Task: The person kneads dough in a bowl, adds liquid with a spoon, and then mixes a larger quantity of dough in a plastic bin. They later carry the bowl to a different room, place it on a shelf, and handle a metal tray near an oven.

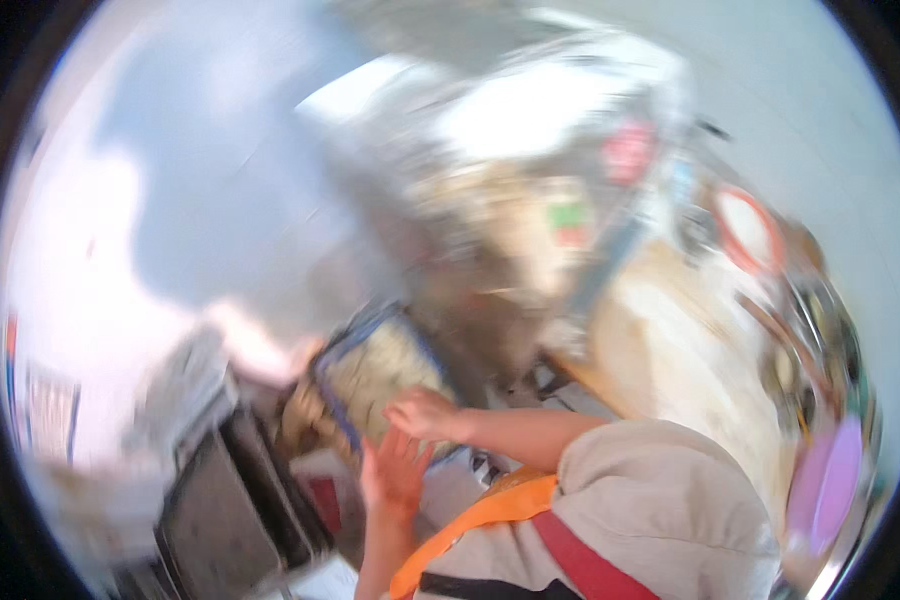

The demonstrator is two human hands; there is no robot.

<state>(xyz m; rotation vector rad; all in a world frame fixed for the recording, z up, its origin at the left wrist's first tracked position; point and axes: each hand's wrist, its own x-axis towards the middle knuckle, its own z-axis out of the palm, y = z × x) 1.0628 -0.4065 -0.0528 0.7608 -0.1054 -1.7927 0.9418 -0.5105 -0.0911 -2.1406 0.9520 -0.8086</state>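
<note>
The whole view is smeared by motion. My left hand [395,472] is raised with its fingers spread and holds nothing. It sits just below a blue-rimmed tray [342,345] of pale, lumpy contents. My right hand [425,413] reaches in from the right, and its fingers rest over the tray's near edge. The blur hides whether it grips anything. My beige top with orange and red straps [530,510] fills the lower middle.
A dark boxy unit [230,500] stands at lower left. A pale counter [670,350] runs along the right, with a purple plate [825,490] and a round orange-rimmed thing [748,230] on it. Cluttered shelves [530,200] lie behind the tray.
</note>
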